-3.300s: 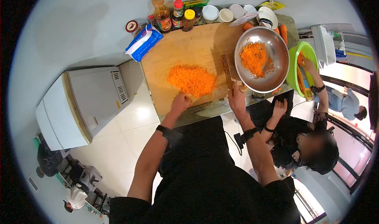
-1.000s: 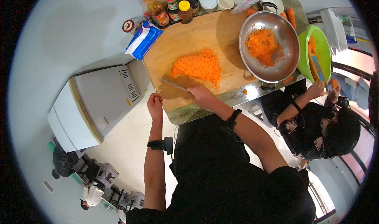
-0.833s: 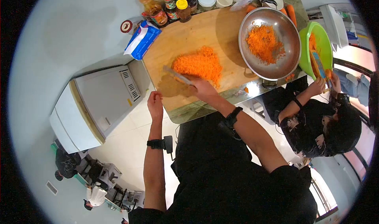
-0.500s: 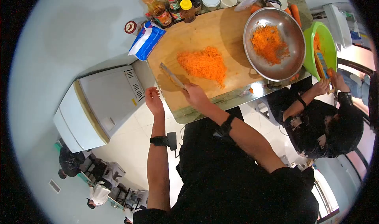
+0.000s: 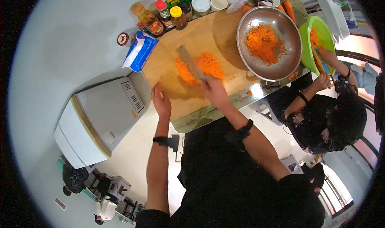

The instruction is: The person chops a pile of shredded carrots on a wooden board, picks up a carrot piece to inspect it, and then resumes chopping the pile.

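My right hand grips a kitchen knife, whose broad blade is blurred and lies over the shredded carrot on the wooden cutting board. Carrot shreds show on both sides of the blade. My left hand hovers by the board's near left edge, its fingers loosely bent and apart, with nothing in it. To the right of the shreds, a large metal bowl holds more shredded carrot.
Sauce bottles, white tubs and a blue-and-white packet line the board's far and left sides. Whole carrots lie behind the bowl. At right, a co-worker's hands work at a grater over a green basin.
My right hand has brought the knife from the board's left side rightward onto the carrot shreds. The shreds are now split by the blade. My left hand has shifted slightly right.
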`<act>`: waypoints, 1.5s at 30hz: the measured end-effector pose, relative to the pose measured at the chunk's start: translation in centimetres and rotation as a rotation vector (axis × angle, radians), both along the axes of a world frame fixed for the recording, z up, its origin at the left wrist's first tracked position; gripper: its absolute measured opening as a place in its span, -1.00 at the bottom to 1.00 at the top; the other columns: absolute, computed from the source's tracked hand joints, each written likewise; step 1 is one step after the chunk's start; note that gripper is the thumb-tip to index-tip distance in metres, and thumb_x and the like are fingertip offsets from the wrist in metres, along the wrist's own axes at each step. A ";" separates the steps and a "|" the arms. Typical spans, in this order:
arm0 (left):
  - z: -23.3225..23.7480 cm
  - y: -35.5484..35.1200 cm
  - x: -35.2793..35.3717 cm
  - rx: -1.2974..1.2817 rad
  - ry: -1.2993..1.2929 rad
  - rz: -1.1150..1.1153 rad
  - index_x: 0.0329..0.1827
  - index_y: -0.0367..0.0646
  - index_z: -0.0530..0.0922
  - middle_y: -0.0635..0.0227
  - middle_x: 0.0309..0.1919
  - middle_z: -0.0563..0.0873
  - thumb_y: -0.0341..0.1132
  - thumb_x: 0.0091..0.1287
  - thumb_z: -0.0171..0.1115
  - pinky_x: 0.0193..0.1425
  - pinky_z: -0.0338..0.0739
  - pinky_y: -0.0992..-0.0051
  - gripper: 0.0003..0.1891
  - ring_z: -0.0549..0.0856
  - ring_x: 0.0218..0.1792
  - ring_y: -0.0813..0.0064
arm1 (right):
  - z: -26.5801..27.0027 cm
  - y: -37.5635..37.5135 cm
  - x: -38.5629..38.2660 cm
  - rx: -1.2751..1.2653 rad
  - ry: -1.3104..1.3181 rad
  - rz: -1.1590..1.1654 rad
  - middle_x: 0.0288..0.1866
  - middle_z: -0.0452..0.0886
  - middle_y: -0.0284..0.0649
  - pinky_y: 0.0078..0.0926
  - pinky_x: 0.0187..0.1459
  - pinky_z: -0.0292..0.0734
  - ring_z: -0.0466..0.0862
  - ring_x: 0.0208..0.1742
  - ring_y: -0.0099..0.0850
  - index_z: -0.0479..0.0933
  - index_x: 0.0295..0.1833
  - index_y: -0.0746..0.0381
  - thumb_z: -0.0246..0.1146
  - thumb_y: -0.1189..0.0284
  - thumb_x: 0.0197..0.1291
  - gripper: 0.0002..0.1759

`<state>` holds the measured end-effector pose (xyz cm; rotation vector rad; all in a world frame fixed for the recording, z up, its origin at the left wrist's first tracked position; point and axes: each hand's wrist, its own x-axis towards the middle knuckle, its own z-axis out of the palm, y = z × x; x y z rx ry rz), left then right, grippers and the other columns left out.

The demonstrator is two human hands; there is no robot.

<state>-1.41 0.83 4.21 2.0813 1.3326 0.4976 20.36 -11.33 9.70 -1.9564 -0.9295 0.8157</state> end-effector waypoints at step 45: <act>-2.2 -1.3 7.9 0.024 0.201 -0.277 0.47 -0.12 0.39 0.16 0.56 0.29 -0.01 0.30 0.27 0.69 -0.03 0.03 -0.31 0.17 0.60 0.09 | 4.8 -1.3 4.0 -0.758 -0.352 0.412 -0.61 0.53 0.19 0.24 -0.43 0.47 0.61 -0.46 0.27 0.32 0.17 0.25 0.12 0.38 0.48 -0.73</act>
